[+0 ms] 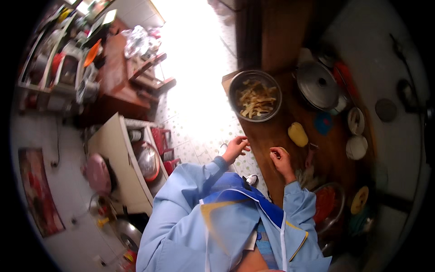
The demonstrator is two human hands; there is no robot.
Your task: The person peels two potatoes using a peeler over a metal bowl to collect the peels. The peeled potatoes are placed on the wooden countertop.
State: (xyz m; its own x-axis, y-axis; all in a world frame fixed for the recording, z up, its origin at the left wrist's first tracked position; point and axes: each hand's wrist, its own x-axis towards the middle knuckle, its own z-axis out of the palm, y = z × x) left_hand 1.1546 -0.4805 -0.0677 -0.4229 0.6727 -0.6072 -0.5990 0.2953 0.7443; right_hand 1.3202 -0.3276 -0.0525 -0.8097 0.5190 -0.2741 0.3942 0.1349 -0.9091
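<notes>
My left hand (237,149) hangs just off the near edge of the wooden table (260,134), its fingers apart and loosely bent. Over the tabletop is my right hand (281,162), with fingers curled and a gap between thumb and forefinger; I see nothing held in it. Beyond that hand lies a peeled yellow potato (298,134). A peeler with a reddish handle (310,156) rests just to the right of the hand. Farther up the table stands a round metal bowl (280,97) with pale food strips (256,98) inside, likely cut potato.
A lidded metal pot (317,84), a blue item (323,123) and small round containers (357,148) line the table's wall side. A red basin (323,205) sits by my right forearm. Across the tiled floor (193,132) are a cabinet (115,153) and an upturned wooden stool (149,69).
</notes>
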